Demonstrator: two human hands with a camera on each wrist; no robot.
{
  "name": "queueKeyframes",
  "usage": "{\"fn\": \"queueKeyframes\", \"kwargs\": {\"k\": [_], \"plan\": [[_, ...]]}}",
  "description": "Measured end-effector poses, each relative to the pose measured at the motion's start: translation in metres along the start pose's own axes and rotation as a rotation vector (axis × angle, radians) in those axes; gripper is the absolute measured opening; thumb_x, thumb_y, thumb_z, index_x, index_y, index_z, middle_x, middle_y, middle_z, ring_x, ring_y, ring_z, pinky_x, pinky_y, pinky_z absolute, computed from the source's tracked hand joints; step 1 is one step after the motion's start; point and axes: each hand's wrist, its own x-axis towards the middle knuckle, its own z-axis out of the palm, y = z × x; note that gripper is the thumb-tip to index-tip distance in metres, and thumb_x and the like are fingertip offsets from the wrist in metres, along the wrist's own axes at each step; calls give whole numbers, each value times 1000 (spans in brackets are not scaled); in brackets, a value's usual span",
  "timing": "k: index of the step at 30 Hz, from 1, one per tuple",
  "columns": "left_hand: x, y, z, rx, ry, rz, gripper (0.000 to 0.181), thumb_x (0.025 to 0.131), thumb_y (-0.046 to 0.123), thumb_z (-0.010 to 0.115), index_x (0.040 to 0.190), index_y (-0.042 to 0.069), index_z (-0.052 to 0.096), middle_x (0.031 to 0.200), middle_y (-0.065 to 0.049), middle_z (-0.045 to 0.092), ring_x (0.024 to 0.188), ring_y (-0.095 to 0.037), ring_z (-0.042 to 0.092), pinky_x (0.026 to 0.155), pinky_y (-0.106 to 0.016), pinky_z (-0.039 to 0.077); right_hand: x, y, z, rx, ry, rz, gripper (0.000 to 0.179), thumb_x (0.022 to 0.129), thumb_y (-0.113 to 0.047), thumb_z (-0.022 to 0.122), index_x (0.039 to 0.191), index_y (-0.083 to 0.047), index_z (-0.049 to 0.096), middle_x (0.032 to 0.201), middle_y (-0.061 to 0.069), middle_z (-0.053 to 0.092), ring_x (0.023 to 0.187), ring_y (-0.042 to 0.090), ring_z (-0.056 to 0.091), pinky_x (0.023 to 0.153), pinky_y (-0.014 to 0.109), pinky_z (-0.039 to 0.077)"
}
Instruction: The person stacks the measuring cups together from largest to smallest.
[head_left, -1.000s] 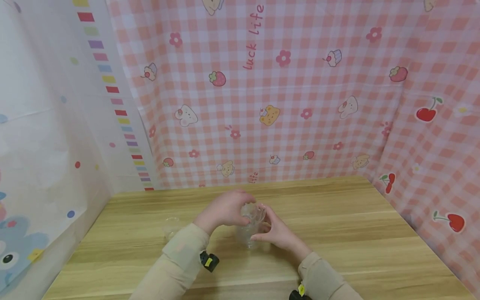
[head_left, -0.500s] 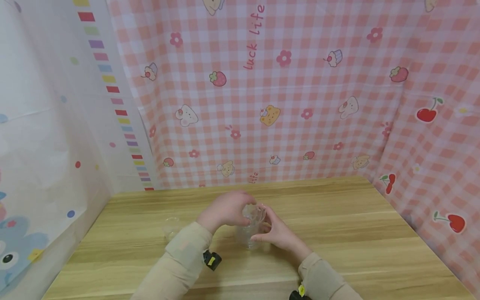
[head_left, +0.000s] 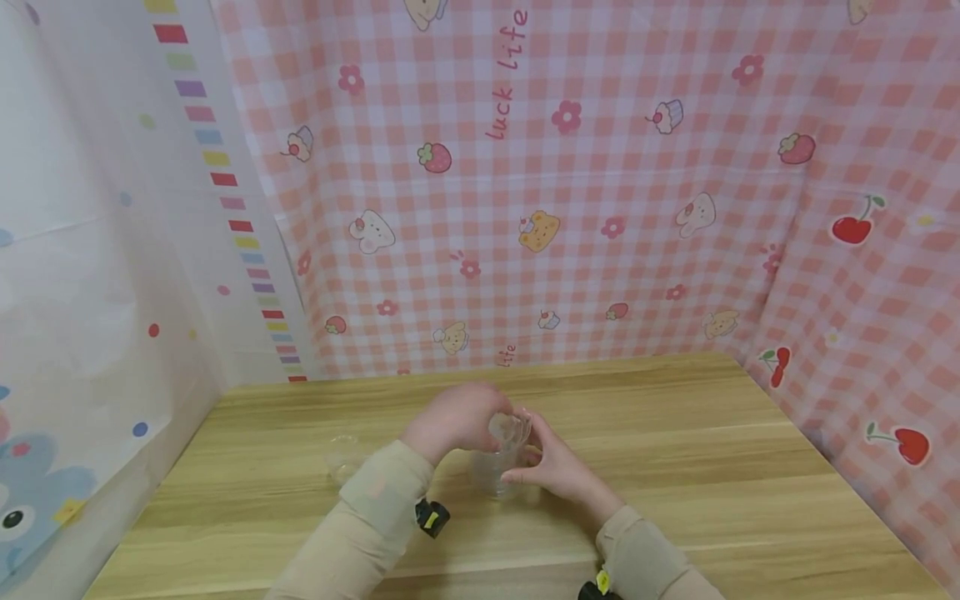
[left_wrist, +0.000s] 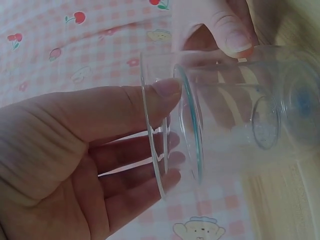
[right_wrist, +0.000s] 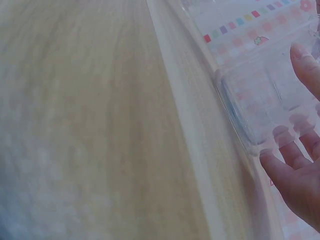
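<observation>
A clear plastic cup (head_left: 495, 475) stands upright on the table between both hands, with another clear cup-like piece nested inside it. My left hand (head_left: 457, 421) comes over the top from the left. In the left wrist view, its thumb and fingers (left_wrist: 132, 112) curl in at the mouth, with fingertips right at the inner rim (left_wrist: 189, 125). From the right, my right hand (head_left: 551, 462) grips the cup's side, its thumb low and its other fingers behind. In the right wrist view, the fingers (right_wrist: 295, 155) curve round the clear wall (right_wrist: 260, 100), and the cup's base shows near the tabletop.
A second clear cup (head_left: 343, 457) stands to the left, partly behind the left sleeve (head_left: 382, 492). The wooden table (head_left: 712, 467) ends at a pink checked cloth (head_left: 487, 275) at the back and cloth hangings at both sides.
My left hand has moved slightly right and dipped its fingers lower at the mouth of the cup; its forearm has followed. The right hand keeps its place on the side.
</observation>
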Motion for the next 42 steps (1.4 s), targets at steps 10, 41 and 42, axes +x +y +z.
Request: {"fn": "queueKeyframes", "kwargs": {"k": [10,41,42], "plan": [[1,4,0,42,-14,-12,42,73,16,87,113,13,74,112,-2,70,104,-20,64,92,-37,52,0,0,0,2,-1,8,92,81,-9,82,152,-7,24,150,16,36,137,35,37,111,47,37],[0,4,2,83,-3,23,42,77,15,84,118,15,74,110,0,72,102,-19,65,92,-34,52,0,1,1,9,11,9,93,80,-7,83,152,-5,24,153,19,33,137,39,37,111,50,36],[0,4,2,79,-3,21,42,77,14,84,118,15,74,110,0,72,102,-19,65,92,-34,52,0,0,1,13,14,13,93,80,-6,83,152,-6,24,153,18,33,138,39,37,111,50,35]]}}
